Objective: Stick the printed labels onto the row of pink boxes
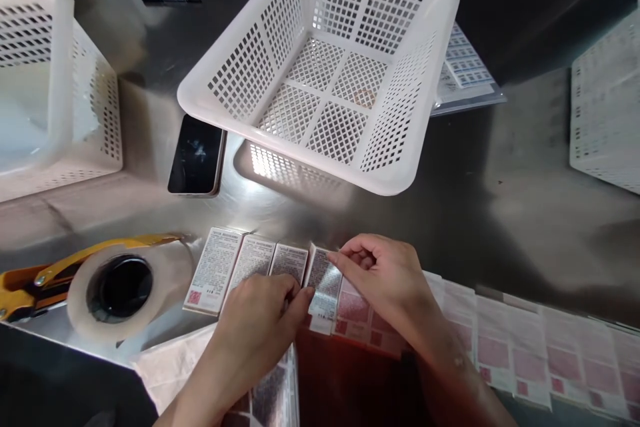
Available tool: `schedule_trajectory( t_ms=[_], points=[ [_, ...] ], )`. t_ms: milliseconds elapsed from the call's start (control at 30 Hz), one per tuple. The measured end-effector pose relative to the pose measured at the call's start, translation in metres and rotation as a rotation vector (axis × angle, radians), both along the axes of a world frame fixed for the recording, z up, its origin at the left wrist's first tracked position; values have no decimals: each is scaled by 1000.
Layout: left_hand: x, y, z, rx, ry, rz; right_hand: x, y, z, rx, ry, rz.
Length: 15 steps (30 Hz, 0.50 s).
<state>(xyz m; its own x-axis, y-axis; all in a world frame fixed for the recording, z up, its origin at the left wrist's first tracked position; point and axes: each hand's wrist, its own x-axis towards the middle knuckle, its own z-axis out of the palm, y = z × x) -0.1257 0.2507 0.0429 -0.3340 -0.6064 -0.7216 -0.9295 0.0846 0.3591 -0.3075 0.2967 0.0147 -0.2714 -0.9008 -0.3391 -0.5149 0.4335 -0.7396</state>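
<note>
Both hands pinch a printed packet (324, 280) on the steel desk (500, 213): left hand (260, 320) below it, right hand (385, 273) beside it.

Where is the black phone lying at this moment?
In the head view, the phone lies left of centre on the metal table, beside the white basket and behind the tape roll.

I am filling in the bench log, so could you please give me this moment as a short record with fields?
surface: steel table
left hand: fingers on the row of small printed packets
right hand: pinching the shiny packet at the end of the row
right of hands: strip of pink-printed sachets
behind: empty white basket, dark phone
left: tape dispenser, second basket
</note>
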Motion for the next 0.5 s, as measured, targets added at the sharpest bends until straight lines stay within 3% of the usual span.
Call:
schedule_trajectory(
  t_ms=[500],
  points=[
    [-1,1,-1,-9,-13,1,-3,2,-4,29,-78,-83]
  ],
)
